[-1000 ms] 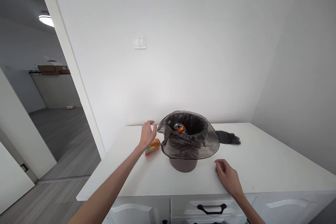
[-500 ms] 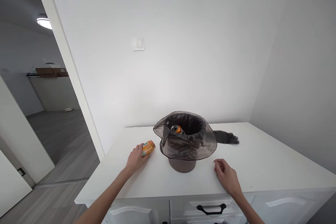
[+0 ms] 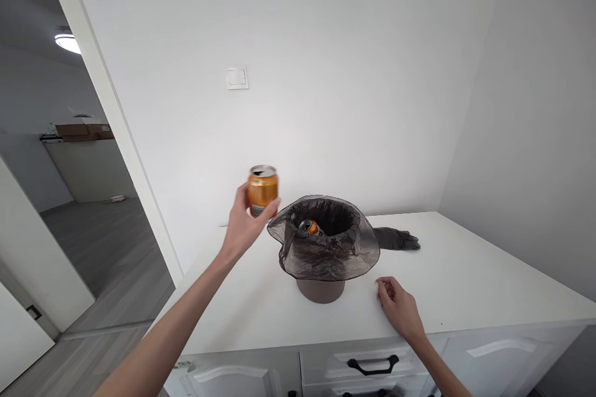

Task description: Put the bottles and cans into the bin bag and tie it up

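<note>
My left hand is wrapped round an orange drink can, held upright in the air with its opened top showing. It hangs to the left of a small brown trash bin and above the level of its rim. A dark see-through trash bag lines the bin and folds out over its edge. Inside, another orange can lies tilted near the left wall. My right hand rests on the white cabinet top to the right of the bin, fingers loosely curled with nothing seen in them.
Behind the bin to the right, a dark strip of bag-like material lies on the white cabinet top. The wall with a light switch rises behind. At the left is a doorway. Drawers with black handles form the cabinet front.
My left hand has lifted the orange can off the cabinet top and turned it from lying to upright. My right hand stays in about the same place. The view has shifted slightly.
</note>
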The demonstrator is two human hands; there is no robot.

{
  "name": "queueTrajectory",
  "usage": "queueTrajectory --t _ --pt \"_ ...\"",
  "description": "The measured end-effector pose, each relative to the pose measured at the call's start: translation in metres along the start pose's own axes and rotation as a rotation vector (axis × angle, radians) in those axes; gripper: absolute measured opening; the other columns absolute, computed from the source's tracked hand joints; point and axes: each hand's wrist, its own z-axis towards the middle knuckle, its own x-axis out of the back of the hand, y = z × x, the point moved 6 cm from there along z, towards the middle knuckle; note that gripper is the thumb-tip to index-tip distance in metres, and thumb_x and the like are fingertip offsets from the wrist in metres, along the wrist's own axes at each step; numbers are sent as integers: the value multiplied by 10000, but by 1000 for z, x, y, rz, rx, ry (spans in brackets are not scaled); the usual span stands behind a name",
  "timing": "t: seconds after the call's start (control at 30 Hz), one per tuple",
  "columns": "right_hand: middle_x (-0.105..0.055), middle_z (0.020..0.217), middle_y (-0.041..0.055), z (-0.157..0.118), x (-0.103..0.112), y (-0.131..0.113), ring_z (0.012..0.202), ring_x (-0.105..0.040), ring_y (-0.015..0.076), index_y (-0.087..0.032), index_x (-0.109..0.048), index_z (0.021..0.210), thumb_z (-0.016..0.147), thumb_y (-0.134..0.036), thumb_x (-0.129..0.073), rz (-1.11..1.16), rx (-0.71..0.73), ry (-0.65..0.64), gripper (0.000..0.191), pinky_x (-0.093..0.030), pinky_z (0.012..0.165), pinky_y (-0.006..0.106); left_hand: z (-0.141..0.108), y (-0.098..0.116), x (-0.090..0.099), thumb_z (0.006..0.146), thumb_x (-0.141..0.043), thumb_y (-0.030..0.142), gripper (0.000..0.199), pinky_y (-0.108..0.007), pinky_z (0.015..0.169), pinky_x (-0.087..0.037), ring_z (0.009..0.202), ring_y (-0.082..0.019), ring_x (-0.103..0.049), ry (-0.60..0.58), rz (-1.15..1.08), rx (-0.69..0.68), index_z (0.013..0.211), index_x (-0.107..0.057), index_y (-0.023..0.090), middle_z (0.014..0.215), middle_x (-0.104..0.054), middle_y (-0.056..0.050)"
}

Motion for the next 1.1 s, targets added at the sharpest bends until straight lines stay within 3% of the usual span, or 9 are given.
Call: queueTrajectory --t 0.1,0.17,0.3,0.43,0.5,0.6,0.77,0.97,1.1 --pt "-728 757 21 1 0 1 703 -682 221 -242 -645 984 910 -535 -457 8 -6 8 356 -495 711 332 7 47 -39 778 -794 592 746 -394 951 -557 1155 -281 -660 -201 -53 -141 1387 -518 263 1303 -656 -107" --pt "-727 756 22 2 1 1 700 -683 220 -240 -645 980 909 -538 -460 19 -5 13 358 -499 709 331 6 58 -65 788 -807 530 785 -399 934 -563 1115 -268 -676 -317 -93 -134 1444 -461 274 1337 -627 -120" --pt "-723 757 22 2 0 -1 700 -682 216 -237 -636 980 923 -540 -449 26 -11 9 361 -500 710 331 8 40 -109 788 -831 436 1002 -426 906 -575 1084 -259 -690 -468 -144 78 1573 -221 310 1438 -507 -174" --pt "-718 742 20 2 1 -5 694 -679 219 -238 -635 975 917 -538 -453 25 -13 13 356 -498 712 333 18 11 -127 798 -832 481 992 -449 1035 -523 1279 -288 -610 -427 -211 144 1561 -219 317 1421 -493 -163" --pt "-720 740 22 3 2 -6 692 -679 220 -238 -641 968 904 -534 -462 25 -16 15 352 -497 710 332 23 -5 -120 858 -773 508 842 -443 1113 -469 1339 -269 -569 -336 -236 115 1521 -298 299 1413 -504 -149" --pt "-722 739 23 3 3 -8 687 -678 221 -239 -647 962 897 -533 -465 23 -19 11 352 -496 700 330 20 -38 -95 953 -644 530 619 -419 1151 -438 1376 -243 -533 -182 -166 72 1455 -387 275 1448 -501 -142" --pt "-716 730 24 1 4 -12 676 -673 221 -238 -643 965 897 -542 -452 8 -21 12 365 -493 694 332 -24 -111 -38 1031 -435 544 493 -446 1122 -462 1366 -258 -531 -47 73 179 1428 -406 254 1458 -512 -143" --pt "-711 717 26 1 4 -13 663 -672 222 -236 -640 957 907 -538 -450 -11 -8 23 360 -490 682 335 -120 -176 15 937 -556 583 463 -566 1098 -455 1302 -361 -565 -133 198 296 1228 -573 224 1316 -623 -136" --pt "-713 726 19 1 2 -10 673 -672 222 -241 -638 962 896 -537 -459 -27 -12 19 353 -493 698 338 -166 -213 33 975 -488 578 483 -563 1134 -436 1369 -349 -531 -337 384 293 1305 -557 231 1428 -598 -121"
